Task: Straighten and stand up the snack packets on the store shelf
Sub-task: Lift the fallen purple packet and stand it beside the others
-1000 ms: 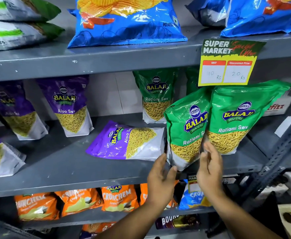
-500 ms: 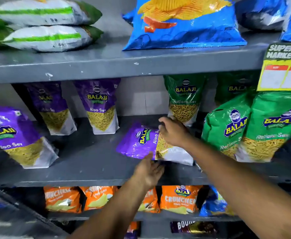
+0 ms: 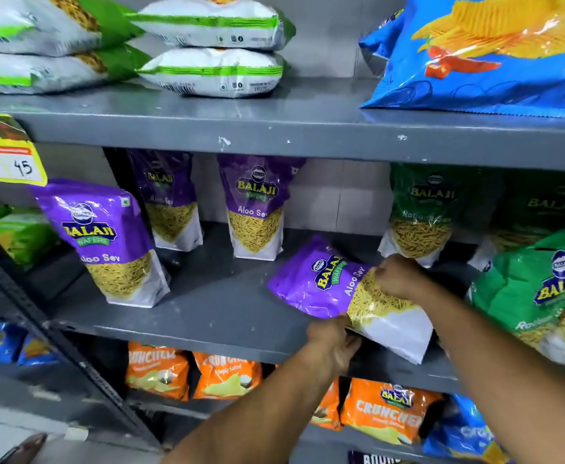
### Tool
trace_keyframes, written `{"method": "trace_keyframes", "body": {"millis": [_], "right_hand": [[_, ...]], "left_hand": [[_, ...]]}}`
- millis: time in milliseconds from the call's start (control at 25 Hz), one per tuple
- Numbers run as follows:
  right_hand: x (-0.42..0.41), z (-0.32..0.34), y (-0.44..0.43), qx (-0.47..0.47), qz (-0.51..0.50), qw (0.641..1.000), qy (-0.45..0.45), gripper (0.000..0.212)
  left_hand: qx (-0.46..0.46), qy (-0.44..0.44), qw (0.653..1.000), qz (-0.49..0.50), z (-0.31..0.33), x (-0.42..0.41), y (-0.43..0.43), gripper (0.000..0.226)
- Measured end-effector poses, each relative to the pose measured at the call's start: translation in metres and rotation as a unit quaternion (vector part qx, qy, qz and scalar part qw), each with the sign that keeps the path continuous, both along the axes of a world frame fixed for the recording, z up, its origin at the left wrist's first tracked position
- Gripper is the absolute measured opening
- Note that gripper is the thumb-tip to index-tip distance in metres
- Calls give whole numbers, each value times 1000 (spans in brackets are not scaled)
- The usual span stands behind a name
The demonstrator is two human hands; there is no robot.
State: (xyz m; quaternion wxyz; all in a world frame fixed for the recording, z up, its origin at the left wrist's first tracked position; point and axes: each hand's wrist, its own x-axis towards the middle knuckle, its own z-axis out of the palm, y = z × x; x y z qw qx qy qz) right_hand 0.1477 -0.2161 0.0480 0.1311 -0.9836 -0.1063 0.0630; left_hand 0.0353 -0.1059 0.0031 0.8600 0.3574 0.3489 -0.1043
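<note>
A purple Aloo Sev packet (image 3: 328, 289) lies tilted on its side on the grey middle shelf (image 3: 227, 313), its top pointing left. My right hand (image 3: 400, 276) grips its upper edge near the yellow window. My left hand (image 3: 333, 339) pinches its lower edge at the shelf's front. Three more purple Aloo Sev packets stand upright: one at the front left (image 3: 107, 242), two at the back (image 3: 170, 202) (image 3: 257, 209). Green Ratlami Sev packets stand at the back right (image 3: 422, 212) and front right (image 3: 549, 289).
The upper shelf (image 3: 274, 125) carries white-and-green packs (image 3: 214, 45) and a big blue chips bag (image 3: 495, 58). Orange Crunchem bags (image 3: 221, 380) fill the shelf below. A yellow price tag (image 3: 6, 159) hangs at the left. A slanted metal upright (image 3: 56, 336) crosses the lower left.
The view has swung left. My hands left the green packets. My right hand closed on the lying purple packet's top edge, and my left took its lower edge; the packet is lifted slightly.
</note>
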Motion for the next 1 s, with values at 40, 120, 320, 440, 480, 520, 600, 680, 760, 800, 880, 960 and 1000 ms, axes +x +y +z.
{"method": "trace_keyframes", "body": {"millis": [40, 120, 320, 440, 480, 520, 600, 680, 760, 800, 880, 960, 1000], "right_hand": [[-5, -1, 1, 22, 6, 1000, -21, 31], [-17, 0, 6, 81, 18, 995, -49, 39], [-39, 6, 52, 311, 39, 946, -84, 30], [-49, 2, 102, 418, 27, 904, -81, 30], [-52, 0, 120, 460, 16, 885, -71, 28], [-55, -1, 136, 493, 5, 868, -64, 24], [-57, -5, 163, 524, -14, 849, -60, 19], [-57, -11, 181, 520, -37, 850, -69, 22], [-58, -23, 195, 501, -56, 858, -96, 20], [-60, -29, 199, 487, -66, 864, -105, 18], [-62, -43, 200, 474, -76, 871, -108, 15], [-62, -52, 195, 484, -57, 867, -101, 9], [-60, -55, 193, 498, -47, 862, -82, 6]], "left_hand": [[12, -8, 1000, 5, 2, -4, 8, 20], [37, -32, 999, 6, 10, -13, 30, 23], [152, -123, 979, 52, 43, -25, 108, 29], [240, -210, 940, 121, 61, -19, 161, 37], [266, -240, 925, 126, 66, -16, 177, 35], [292, -262, 911, 126, 68, -11, 194, 33], [335, -290, 889, 116, 66, 1, 223, 28], [346, -308, 881, 97, 54, 14, 242, 24], [341, -311, 883, 82, 35, 20, 253, 24], [338, -310, 885, 76, 24, 22, 255, 24], [327, -316, 888, 60, 7, 23, 259, 26], [319, -324, 890, 41, -4, 25, 262, 25], [317, -328, 890, 27, -9, 27, 264, 24]]}}
